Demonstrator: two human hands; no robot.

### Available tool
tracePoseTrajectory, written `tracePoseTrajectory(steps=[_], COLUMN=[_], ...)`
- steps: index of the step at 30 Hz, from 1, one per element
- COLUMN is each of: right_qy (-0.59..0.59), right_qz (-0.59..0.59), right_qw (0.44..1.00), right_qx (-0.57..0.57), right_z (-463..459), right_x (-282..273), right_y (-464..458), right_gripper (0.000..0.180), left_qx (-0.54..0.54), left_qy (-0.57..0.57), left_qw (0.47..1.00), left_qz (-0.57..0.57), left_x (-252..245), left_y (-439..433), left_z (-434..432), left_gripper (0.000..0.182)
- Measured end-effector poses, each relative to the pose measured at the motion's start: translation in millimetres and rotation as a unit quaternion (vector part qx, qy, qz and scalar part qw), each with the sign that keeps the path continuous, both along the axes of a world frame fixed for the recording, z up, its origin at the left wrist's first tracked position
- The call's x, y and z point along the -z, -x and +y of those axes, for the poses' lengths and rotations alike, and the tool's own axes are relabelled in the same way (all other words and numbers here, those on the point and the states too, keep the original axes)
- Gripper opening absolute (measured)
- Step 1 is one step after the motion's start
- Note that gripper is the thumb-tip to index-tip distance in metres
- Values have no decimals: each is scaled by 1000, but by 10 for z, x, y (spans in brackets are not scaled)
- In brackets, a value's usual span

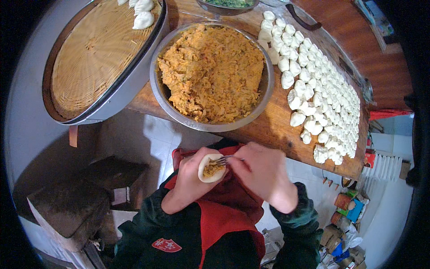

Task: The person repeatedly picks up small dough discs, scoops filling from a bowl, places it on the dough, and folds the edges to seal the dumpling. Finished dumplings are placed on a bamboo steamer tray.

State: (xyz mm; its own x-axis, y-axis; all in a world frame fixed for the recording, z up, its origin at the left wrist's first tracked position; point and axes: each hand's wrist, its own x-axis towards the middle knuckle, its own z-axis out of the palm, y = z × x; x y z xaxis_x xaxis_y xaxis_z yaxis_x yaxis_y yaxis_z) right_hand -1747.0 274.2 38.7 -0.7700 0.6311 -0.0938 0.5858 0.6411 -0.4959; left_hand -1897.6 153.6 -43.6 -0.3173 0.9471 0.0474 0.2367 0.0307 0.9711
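Note:
A round dough wrapper (202,167) rests cupped in my left hand (189,180), with orange-brown filling (211,168) in its hollow. My right hand (260,169) grips a metal fork (222,160), whose tines touch the filling inside the wrapper. Both hands are in front of my red apron (218,218), just below the table edge. Beyond them a large steel bowl (218,127) holds a heap of the same coloured filling. My right fingers hide most of the fork's handle.
Many small dough pieces (312,77) cover the right of the wooden table (268,124), a few flat wrappers (272,55) beside them. At left, a woven tray (97,60) carries several shaped dumplings (143,20). A bowl of chopped greens (228,3) is at the back.

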Motion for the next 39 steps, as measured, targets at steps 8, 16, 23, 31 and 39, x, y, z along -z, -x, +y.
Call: tracePoseTrajectory(steps=[8, 16, 23, 31, 39], right_qy=[76, -34, -226, -181, -70], right_qz=[9, -84, -60, 74, 157], right_qw=[997, 992, 972, 979, 982], right_qx=[-29, -82, -34, 48, 84], right_z=[70, 14, 806, 620, -116], right_x=[39, -117, -223, -162, 810], right_y=[30, 204, 486, 421, 41], right_gripper=[21, 24, 22, 16, 23], left_qx=[29, 26, 1, 59, 11], left_qy=[-5, -6, 67, 60, 110], left_qw=[998, 999, 993, 990, 976], left_qz=[-58, -29, -98, -114, -187], left_x=[18, -66, -73, -383, 638], left_y=[-8, 74, 258, 225, 119], left_z=[14, 5, -86, -120, -186], left_gripper=[41, 37, 60, 65, 64])
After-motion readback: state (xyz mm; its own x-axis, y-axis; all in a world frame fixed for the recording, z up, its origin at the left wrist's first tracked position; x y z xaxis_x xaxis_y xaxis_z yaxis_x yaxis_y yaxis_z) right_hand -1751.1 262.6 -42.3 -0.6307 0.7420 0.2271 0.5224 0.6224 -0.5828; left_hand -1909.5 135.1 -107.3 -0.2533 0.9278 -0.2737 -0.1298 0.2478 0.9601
